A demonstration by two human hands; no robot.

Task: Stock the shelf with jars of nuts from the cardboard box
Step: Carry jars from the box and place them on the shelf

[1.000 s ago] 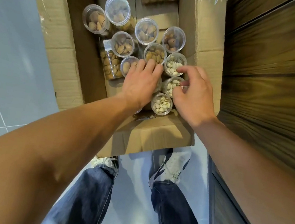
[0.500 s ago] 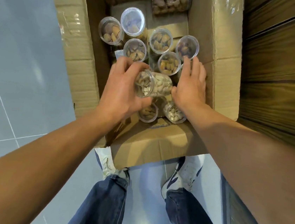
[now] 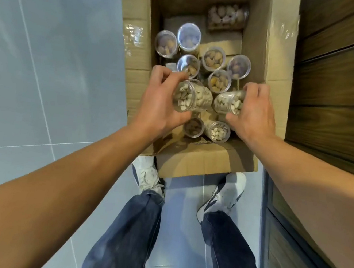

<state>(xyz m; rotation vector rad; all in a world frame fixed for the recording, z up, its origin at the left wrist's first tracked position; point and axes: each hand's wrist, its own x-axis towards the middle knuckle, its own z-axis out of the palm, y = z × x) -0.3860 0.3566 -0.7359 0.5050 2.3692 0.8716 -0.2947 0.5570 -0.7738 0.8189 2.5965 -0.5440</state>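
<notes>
Left hand [image 3: 159,105] and right hand [image 3: 253,116] each wrap a smooth, rigid pistachio jar [image 3: 192,99] (probably slippery) sideways; grip the barrel.

Your left hand [image 3: 160,101] covers the near end of the jar of pale nuts [image 3: 192,99] it grips, so you cannot see that end. Your right hand [image 3: 252,113] hides the far side of a second jar [image 3: 228,104] the same way. Below your left palm, a dark-filled jar [image 3: 193,127] sits in shadow; its contents are unreadable. Beyond your fingertips, the upright jars' lids [image 3: 188,38] glare and blur, so the nuts inside are hard to tell apart. Farther still, the cardboard box [image 3: 275,83] is cut off by the top edge. Right of your right hand, the wooden shelf unit [image 3: 336,85] is motion-blurred and runs out of frame.
</notes>
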